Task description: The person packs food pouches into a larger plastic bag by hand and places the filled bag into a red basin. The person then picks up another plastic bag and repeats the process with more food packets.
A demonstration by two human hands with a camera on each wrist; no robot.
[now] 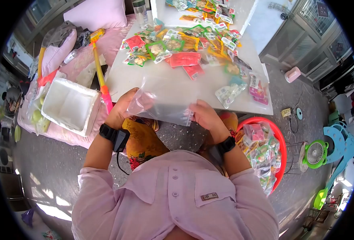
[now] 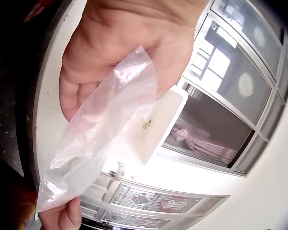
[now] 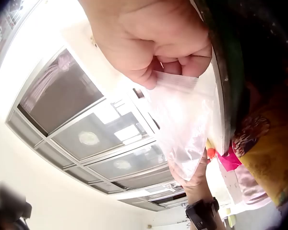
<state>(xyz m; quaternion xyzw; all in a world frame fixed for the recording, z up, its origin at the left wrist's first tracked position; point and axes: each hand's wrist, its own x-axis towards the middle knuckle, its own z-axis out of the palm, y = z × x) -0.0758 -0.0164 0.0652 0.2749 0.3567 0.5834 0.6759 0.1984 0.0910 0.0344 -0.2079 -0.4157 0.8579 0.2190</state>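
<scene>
A clear plastic zip bag (image 1: 165,110) is stretched between my two hands at the table's near edge. My left hand (image 1: 124,106) holds its left end; in the left wrist view the film (image 2: 93,124) lies across the palm and covers part of the fingers. My right hand (image 1: 206,116) pinches the other end, with thumb and curled fingers at the ribbed zip strip (image 3: 177,81). The bag looks flat, with nothing visible inside. Beyond it, many small colourful snack packets (image 1: 185,44) are heaped on the white table (image 1: 125,80).
A red basin (image 1: 283,148) full of filled clear bags stands on the floor at right. To the left, a white foam box (image 1: 71,105) sits on a pink-covered bed (image 1: 29,108). A few packets (image 1: 230,95) lie near the table's right corner. An upright white foam container (image 1: 245,16) stands at the back.
</scene>
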